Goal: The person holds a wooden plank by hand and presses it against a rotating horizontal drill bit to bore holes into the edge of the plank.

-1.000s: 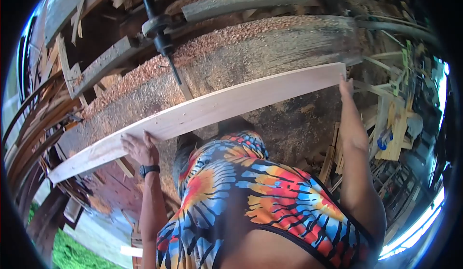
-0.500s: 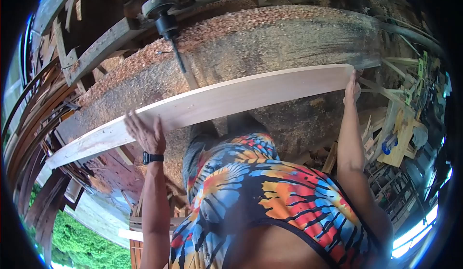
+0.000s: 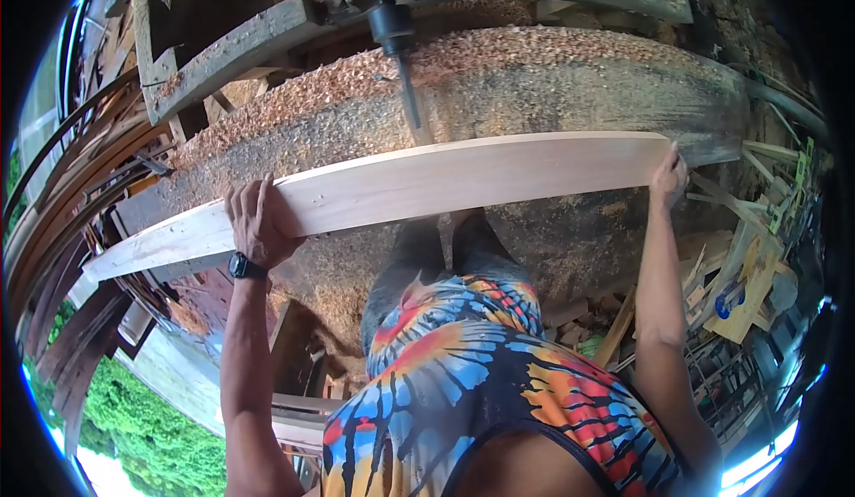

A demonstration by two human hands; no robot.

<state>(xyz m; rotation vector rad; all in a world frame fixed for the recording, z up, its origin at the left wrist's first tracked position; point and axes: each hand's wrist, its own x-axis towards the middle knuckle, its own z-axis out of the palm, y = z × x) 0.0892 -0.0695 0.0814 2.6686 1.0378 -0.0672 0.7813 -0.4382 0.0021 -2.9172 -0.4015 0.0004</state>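
A long pale wooden plank (image 3: 463, 176) stretches across the view, its left end lower and its right end near my right hand. My left hand (image 3: 260, 228), with a dark watch (image 3: 242, 266) on the wrist, grips it left of the middle, fingers bent over its upper edge. The plank's right end is in the grasp of my right hand (image 3: 670, 178); its thumb side shows, and part of the fingers is hidden behind the wood. A drill bit (image 3: 406, 94) in a black chuck (image 3: 389, 23) points down just beyond the plank's far edge. From here I cannot tell whether they touch.
A work table (image 3: 570, 96) lies beneath the plank, with wood shavings (image 3: 517, 47) heaped along its far side. Dark curved strips (image 3: 80, 172) are stacked at left. Offcuts and a yellowish board (image 3: 748, 292) with a blue round part lie at right.
My left hand has closed over the plank's edge, where earlier its fingers were blurred and flatter on the wood. The drill and table appear farther right in view.
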